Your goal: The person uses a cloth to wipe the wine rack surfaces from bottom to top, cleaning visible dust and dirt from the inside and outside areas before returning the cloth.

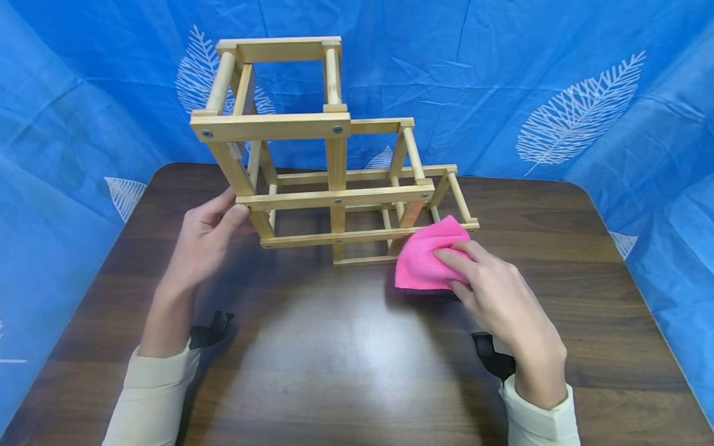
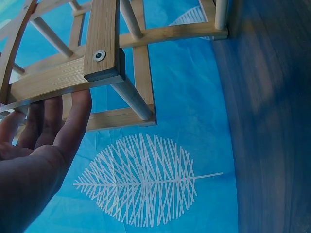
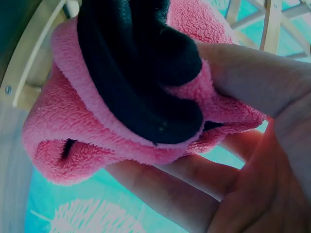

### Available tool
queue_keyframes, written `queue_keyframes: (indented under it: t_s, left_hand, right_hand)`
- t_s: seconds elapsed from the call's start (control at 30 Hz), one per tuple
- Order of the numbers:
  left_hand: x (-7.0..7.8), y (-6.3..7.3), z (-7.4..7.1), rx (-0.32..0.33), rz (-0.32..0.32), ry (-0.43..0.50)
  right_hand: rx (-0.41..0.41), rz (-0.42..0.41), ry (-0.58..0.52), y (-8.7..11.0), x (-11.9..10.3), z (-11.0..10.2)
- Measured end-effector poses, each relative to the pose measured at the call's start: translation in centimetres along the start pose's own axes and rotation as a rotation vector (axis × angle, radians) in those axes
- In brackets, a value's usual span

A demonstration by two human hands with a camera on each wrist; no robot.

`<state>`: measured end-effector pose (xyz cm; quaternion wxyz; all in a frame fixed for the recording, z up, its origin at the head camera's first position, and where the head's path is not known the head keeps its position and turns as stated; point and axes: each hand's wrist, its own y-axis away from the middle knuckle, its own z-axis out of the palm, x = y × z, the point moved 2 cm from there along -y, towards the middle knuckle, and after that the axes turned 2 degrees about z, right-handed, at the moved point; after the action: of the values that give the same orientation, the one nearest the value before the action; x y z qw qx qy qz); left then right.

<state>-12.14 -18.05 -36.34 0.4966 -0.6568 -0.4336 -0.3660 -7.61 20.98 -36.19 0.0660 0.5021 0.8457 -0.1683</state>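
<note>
Right hand [image 1: 496, 294] pinches bunched pink cloth [image 1: 426, 263] between thumb and fingers, black layer [image 3: 141, 97] showing in folds, cloth at lower right front of stepped wooden rack [image 1: 301, 200]. Left hand [image 1: 203, 238] grips rack's left end. Rack over far half of dark table [image 1: 357, 359]; blue curtain [image 1: 435, 62] with white leaf prints [image 1: 580, 118] behind.

A curtained-off tabletop nook, the wider room hidden: creased blue fabric sheeting [image 1: 424, 68] printed with white skeletal leaves [image 1: 580, 114] hangs behind and beside the dark-brown, wood-grain, round-cornered worktop [image 1: 357, 353].
</note>
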Motion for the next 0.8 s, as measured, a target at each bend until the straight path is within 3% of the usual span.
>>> queue_keyframes:
  t_s: [0.47,0.63,0.8]
  left_hand:
    - [-0.1,0.1,0.1,0.006,0.003,-0.004]
    - [-0.2,0.1,0.2,0.038,0.010,0.039]
    - [-0.3,-0.1,0.3,0.042,0.026,-0.002]
  right_hand:
    - [0.010,0.071,0.019,1.0,1.5,-1.1]
    - [0.087,0.047,0.054,1.4,1.7,-1.8]
    - [0.139,0.092,0.091,1.9,2.2,-2.5]
